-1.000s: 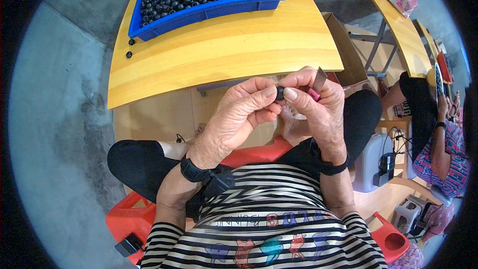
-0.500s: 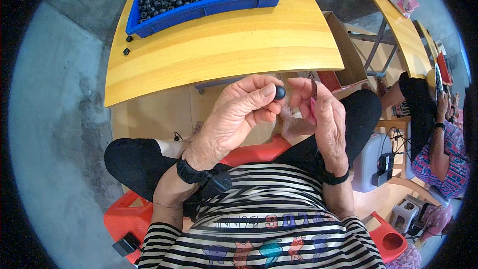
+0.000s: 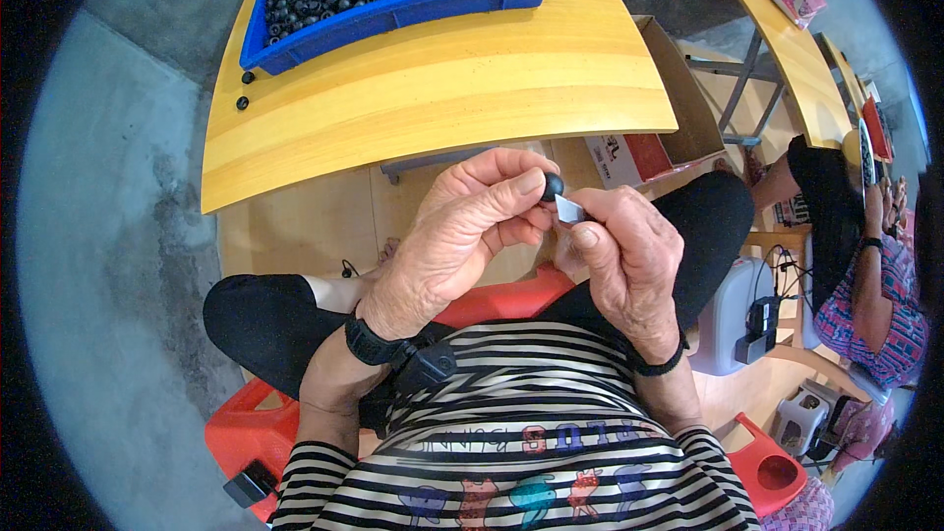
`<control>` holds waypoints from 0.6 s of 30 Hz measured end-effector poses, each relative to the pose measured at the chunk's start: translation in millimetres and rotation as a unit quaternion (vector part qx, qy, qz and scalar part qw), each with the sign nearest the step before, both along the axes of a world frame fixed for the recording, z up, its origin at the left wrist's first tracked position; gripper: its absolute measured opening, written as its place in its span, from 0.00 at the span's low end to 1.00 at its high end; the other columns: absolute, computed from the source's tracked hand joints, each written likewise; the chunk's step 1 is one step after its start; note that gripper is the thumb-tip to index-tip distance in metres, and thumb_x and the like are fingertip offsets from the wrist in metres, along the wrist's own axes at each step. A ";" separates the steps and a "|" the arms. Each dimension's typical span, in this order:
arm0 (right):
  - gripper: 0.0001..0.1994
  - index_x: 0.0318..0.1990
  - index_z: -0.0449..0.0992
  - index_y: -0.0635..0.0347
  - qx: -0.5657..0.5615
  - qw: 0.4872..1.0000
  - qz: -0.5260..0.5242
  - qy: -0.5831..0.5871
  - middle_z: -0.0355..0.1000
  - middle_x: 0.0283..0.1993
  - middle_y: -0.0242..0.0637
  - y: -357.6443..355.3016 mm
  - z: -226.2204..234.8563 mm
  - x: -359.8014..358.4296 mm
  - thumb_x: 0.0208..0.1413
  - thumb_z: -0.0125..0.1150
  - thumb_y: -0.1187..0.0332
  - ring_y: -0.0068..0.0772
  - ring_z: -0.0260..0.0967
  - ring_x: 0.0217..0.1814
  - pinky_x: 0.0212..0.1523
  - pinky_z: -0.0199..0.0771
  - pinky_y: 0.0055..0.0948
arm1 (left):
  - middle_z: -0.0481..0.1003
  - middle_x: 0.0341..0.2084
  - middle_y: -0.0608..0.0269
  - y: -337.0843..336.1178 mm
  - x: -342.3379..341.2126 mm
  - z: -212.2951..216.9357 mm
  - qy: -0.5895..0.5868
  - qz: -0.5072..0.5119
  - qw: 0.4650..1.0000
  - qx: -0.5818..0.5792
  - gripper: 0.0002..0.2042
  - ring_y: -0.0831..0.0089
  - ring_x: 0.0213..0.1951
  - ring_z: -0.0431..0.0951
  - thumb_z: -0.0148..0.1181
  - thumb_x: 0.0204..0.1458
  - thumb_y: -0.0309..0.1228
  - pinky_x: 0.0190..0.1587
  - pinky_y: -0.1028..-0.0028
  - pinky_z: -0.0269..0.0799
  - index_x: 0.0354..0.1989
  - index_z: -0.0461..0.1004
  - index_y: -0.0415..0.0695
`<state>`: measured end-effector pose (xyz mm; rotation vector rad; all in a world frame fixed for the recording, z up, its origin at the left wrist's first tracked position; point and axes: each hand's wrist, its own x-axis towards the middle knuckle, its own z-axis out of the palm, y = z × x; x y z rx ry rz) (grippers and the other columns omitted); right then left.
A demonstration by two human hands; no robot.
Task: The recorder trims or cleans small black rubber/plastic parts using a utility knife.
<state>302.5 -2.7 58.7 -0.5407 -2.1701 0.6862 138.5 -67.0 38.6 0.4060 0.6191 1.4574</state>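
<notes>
My left hand (image 3: pixel 472 221) pinches a small round black piece (image 3: pixel 552 187) between thumb and fingertips, above my lap. In my right hand (image 3: pixel 631 251) is a small knife, its handle hidden by the fingers; the short pale blade (image 3: pixel 569 209) sticks out toward the piece. Its tip touches or nearly touches the piece's lower right side. Beyond my hands, a blue tray (image 3: pixel 403 10) heaped with similar black pieces, many with a hole, stands on a yellow wooden table (image 3: pixel 442 84). Two loose pieces (image 3: pixel 243 103) lie by the tray's left corner.
The table's near edge runs just past my hands. An open cardboard box (image 3: pixel 693 118) stands on the floor at the table's right. Farther right, a person's arm (image 3: pixel 871 280) reaches toward another table (image 3: pixel 787 59). A grey-white container (image 3: pixel 730 329) with cables is near my right knee.
My right hand has turned and closed in on the black piece, bringing the knife's blade up to it. My left hand keeps nearly the same place and hold.
</notes>
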 end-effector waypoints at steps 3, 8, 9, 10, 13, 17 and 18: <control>0.09 0.31 0.74 0.65 0.007 1.000 -0.007 -0.006 0.68 0.24 0.41 -0.9 0.7 -1.1 0.48 0.62 0.68 0.40 0.66 0.24 0.24 0.66 0.32 | 0.76 0.30 0.62 0.0 -1.5 -2.4 -0.019 -0.014 0.999 0.029 0.09 0.80 0.30 0.77 0.55 0.55 0.28 0.31 0.84 0.77 0.41 0.73 0.38; 0.09 0.32 0.74 0.64 0.013 1.000 -0.011 -0.012 0.67 0.23 0.41 0.0 -0.3 -0.9 0.48 0.62 0.67 0.39 0.66 0.24 0.24 0.66 0.32 | 0.76 0.29 0.62 0.2 -1.1 -2.1 -0.012 -0.020 0.999 0.034 0.09 0.80 0.29 0.77 0.55 0.55 0.28 0.31 0.85 0.76 0.41 0.73 0.38; 0.09 0.32 0.74 0.64 0.011 1.000 -0.014 -0.015 0.67 0.23 0.41 -0.1 -0.5 -1.0 0.48 0.62 0.67 0.39 0.66 0.24 0.24 0.66 0.32 | 0.76 0.29 0.62 0.0 -1.1 -2.1 -0.010 -0.021 0.999 0.029 0.09 0.80 0.29 0.77 0.55 0.55 0.29 0.31 0.85 0.76 0.41 0.73 0.38; 0.09 0.32 0.74 0.64 0.011 1.000 -0.014 -0.015 0.67 0.23 0.41 -0.3 -0.1 -1.0 0.48 0.62 0.67 0.39 0.66 0.24 0.24 0.66 0.32 | 0.76 0.29 0.62 -0.1 -1.1 -2.2 -0.008 -0.022 0.999 0.025 0.09 0.80 0.29 0.77 0.55 0.55 0.29 0.31 0.85 0.76 0.41 0.73 0.38; 0.09 0.32 0.74 0.64 0.010 1.000 -0.016 -0.021 0.67 0.23 0.41 -0.7 0.7 -1.1 0.49 0.62 0.67 0.39 0.66 0.24 0.24 0.66 0.32 | 0.76 0.29 0.63 0.0 -0.8 -1.7 -0.004 -0.020 1.000 0.022 0.09 0.80 0.29 0.77 0.55 0.55 0.29 0.30 0.84 0.75 0.41 0.73 0.38; 0.08 0.32 0.74 0.64 0.011 1.000 -0.016 -0.021 0.67 0.23 0.41 -0.1 0.1 -1.3 0.49 0.61 0.67 0.39 0.66 0.24 0.24 0.66 0.32 | 0.76 0.29 0.63 0.1 -0.7 -2.2 -0.004 -0.023 0.999 0.024 0.09 0.80 0.28 0.77 0.55 0.54 0.29 0.30 0.84 0.75 0.41 0.73 0.38; 0.08 0.31 0.74 0.64 0.013 1.000 -0.016 -0.022 0.67 0.23 0.41 0.0 0.0 -1.1 0.49 0.61 0.67 0.39 0.66 0.24 0.24 0.66 0.32 | 0.76 0.29 0.63 0.2 -0.6 -2.4 -0.004 -0.022 1.000 0.021 0.09 0.80 0.28 0.77 0.55 0.54 0.29 0.30 0.84 0.75 0.41 0.73 0.38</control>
